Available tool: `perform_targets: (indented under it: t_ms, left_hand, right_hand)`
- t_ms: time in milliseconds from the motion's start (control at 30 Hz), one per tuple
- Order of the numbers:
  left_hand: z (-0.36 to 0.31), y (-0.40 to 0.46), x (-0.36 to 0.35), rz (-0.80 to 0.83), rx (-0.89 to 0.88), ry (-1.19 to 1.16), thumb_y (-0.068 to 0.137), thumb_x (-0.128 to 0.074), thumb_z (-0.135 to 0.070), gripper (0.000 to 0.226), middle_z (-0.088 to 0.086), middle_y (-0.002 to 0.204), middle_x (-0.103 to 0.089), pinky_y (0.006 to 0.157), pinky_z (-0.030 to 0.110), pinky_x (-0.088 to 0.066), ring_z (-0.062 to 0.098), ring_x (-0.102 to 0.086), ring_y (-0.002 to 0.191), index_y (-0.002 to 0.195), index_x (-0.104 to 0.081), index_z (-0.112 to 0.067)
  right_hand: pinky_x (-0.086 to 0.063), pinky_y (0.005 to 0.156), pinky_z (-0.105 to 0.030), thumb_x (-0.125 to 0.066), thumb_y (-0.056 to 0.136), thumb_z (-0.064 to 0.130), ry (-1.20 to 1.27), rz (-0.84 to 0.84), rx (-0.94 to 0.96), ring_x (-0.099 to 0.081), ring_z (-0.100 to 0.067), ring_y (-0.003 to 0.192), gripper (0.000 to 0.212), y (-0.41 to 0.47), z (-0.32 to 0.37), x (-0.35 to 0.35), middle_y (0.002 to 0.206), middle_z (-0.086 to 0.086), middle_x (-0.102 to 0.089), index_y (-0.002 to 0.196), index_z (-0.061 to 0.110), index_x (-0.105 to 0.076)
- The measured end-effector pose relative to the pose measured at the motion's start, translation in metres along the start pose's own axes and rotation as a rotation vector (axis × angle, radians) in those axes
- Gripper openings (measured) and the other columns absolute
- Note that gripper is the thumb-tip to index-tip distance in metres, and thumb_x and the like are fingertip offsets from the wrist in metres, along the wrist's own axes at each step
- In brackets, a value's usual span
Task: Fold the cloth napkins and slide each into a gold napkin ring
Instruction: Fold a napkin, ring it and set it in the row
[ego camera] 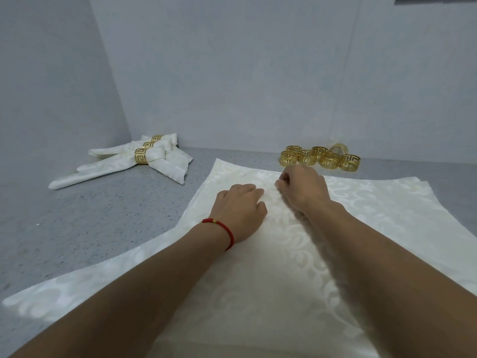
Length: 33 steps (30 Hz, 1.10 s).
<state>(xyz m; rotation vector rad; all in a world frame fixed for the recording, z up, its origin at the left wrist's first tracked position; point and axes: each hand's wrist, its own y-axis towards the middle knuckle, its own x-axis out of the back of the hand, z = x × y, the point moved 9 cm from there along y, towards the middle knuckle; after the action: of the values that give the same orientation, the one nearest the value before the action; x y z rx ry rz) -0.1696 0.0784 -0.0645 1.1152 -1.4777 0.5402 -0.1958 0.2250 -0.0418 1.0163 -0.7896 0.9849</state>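
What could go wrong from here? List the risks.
1. Both hands, left hand and right hand, pinch the flat cream damask napkin at its middle; an uneven grip may gather it lopsided.
2. The loose gold fretwork napkin rings sit just beyond the napkin's far edge; lifted cloth may scatter them.

Looking down and forward from head height, close over the counter [103, 215], facing the corner of the grey walls [232, 73]. Only one view.
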Motion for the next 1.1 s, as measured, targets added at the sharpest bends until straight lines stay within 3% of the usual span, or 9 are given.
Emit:
perform_targets:
  t_ms: [100,233,333,400,500,667,900,1000,1100]
  left_hand:
    - [0.001,0.006,0.002,0.109,0.061,0.003,0.097,-0.039,-0.03,0.039,-0.004,0.135,-0.051,0.101,0.04,-0.032,0.022,-0.042,0.127,0.133,-0.052,-0.023]
    - [-0.003,0.026,0.019,-0.019,0.181,0.023,0.092,-0.04,-0.019,0.018,-0.001,0.095,-0.052,0.084,0.04,-0.036,0.025,-0.049,0.099,0.108,-0.047,-0.013]
    - [0.001,0.04,0.027,-0.165,0.272,-0.012,0.094,-0.038,-0.014,0.018,0.0,0.071,-0.047,0.071,0.037,-0.032,0.027,-0.048,0.079,0.111,-0.044,-0.012]
    - [0.003,0.043,0.022,-0.208,0.309,0.0,0.099,-0.035,-0.019,0.011,-0.001,0.074,-0.047,0.072,0.038,-0.032,0.027,-0.05,0.087,0.098,-0.046,-0.018]
    - [0.004,0.043,0.014,-0.269,0.32,0.036,0.103,-0.03,-0.032,0.029,-0.002,0.081,-0.052,0.074,0.039,-0.033,0.026,-0.047,0.093,0.083,-0.05,-0.022]
    - [0.019,0.047,0.007,-0.276,0.365,-0.119,0.101,-0.028,-0.05,0.049,-0.003,0.078,-0.061,0.081,0.04,-0.035,0.024,-0.042,0.09,0.07,-0.058,-0.026]
    - [0.014,0.048,0.007,-0.224,0.309,-0.135,0.087,-0.062,-0.049,0.018,-0.01,0.091,-0.062,0.088,0.043,-0.036,0.018,-0.047,0.099,0.088,-0.075,-0.037]
    - [0.006,0.048,0.012,-0.21,0.268,-0.093,0.087,-0.067,-0.045,0.014,-0.009,0.093,-0.063,0.091,0.047,-0.036,0.018,-0.051,0.1,0.085,-0.072,-0.032]
    - [-0.002,0.049,0.016,-0.211,0.237,-0.05,0.088,-0.068,-0.039,0.015,-0.008,0.089,-0.065,0.092,0.046,-0.036,0.019,-0.053,0.098,0.08,-0.067,-0.027]
  right_hand:
    - [-0.05,0.093,-0.048,-0.065,0.097,0.025,0.055,-0.009,-0.026,-0.064,-0.026,0.099,0.013,0.002,-0.005,0.0,0.096,0.0,-0.071,0.086,0.021,-0.07]
    - [-0.054,0.083,-0.046,-0.067,0.094,0.021,0.086,-0.11,0.086,-0.063,-0.024,0.088,0.012,-0.001,-0.005,0.005,0.09,0.002,-0.068,0.082,0.021,-0.067]
    - [-0.056,0.071,-0.043,-0.068,0.092,0.015,0.191,-0.154,0.144,-0.063,-0.023,0.078,0.011,-0.007,-0.007,0.007,0.084,0.0,-0.068,0.081,0.018,-0.067]
    - [-0.056,0.071,-0.044,-0.069,0.091,0.013,0.242,-0.156,0.162,-0.064,-0.022,0.075,0.01,-0.008,-0.008,0.008,0.079,0.0,-0.069,0.081,0.016,-0.07]
    - [-0.056,0.073,-0.043,-0.072,0.089,0.014,0.273,-0.16,0.173,-0.065,-0.022,0.075,0.007,-0.01,-0.009,0.01,0.077,0.001,-0.071,0.083,0.015,-0.074]
    - [-0.056,0.075,-0.036,-0.078,0.087,0.015,0.267,-0.111,0.203,-0.066,-0.016,0.075,0.004,-0.011,-0.007,0.014,0.076,0.003,-0.073,0.083,0.017,-0.079]
    - [-0.054,0.074,-0.025,-0.072,0.087,0.009,0.225,0.038,0.191,-0.067,-0.012,0.079,0.011,-0.013,-0.009,0.015,0.082,0.003,-0.074,0.088,0.016,-0.08]
    - [-0.059,0.077,-0.037,-0.066,0.09,0.015,0.26,0.056,0.153,-0.069,-0.014,0.08,0.013,-0.009,-0.011,0.012,0.08,0.004,-0.074,0.085,0.017,-0.078]
    - [-0.057,0.082,-0.038,-0.073,0.092,0.025,0.264,0.059,0.156,-0.067,-0.016,0.086,0.009,-0.008,-0.009,0.005,0.086,0.003,-0.072,0.096,0.017,-0.076]
